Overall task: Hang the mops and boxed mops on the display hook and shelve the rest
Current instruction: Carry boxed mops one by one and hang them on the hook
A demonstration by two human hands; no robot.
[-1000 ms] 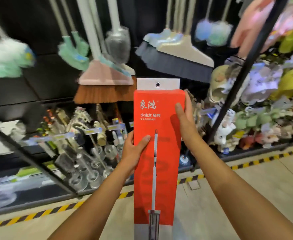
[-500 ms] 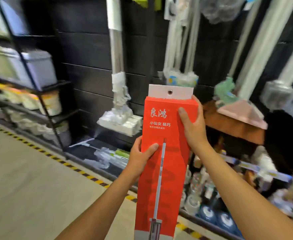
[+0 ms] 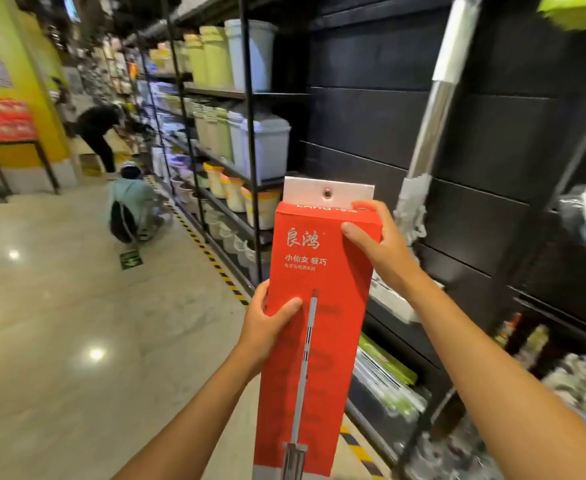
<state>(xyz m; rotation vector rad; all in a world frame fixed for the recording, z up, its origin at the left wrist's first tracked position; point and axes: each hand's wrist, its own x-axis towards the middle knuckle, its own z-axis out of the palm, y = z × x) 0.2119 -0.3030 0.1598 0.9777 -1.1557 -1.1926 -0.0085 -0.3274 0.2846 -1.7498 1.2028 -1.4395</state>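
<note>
Two hands on the boxed mop (image 3: 329, 358), then?

Both. The left grip (image 3: 267, 323) holds its left edge, thumb laid across the red front, fingers wrapped behind. The right grip (image 3: 381, 247) clasps the top right corner, thumb on the front, fingers curled over the top edge.

And where is the box?

Held up in the air in front of the person, nearly upright, its top leaning a little to the right. Its bottom end is cut off by the lower edge of the view. A white hang tab (image 3: 305, 192) with a metal eyelet (image 3: 327, 193) stands up from the top and touches nothing.

What is behind it?

To the right, a black slatted wall (image 3: 371, 116) with a hanging mop (image 3: 433, 109): silver handle, pale head about level with the right grip and just beyond it. Flat packs (image 3: 388, 368) lie on a low shelf below.

To the left?

A black wire rack (image 3: 247, 98) carrying lidded bins (image 3: 267, 143), with pale tubs (image 3: 232, 192) lower down. Yellow-and-black tape (image 3: 215, 261) runs along the floor (image 3: 76, 341) at its foot.

Anyone else about?

Far down the aisle, a crouching person (image 3: 128, 209) and, farther on, a person bent forward (image 3: 101, 129). What they handle is too blurred to tell.
</note>
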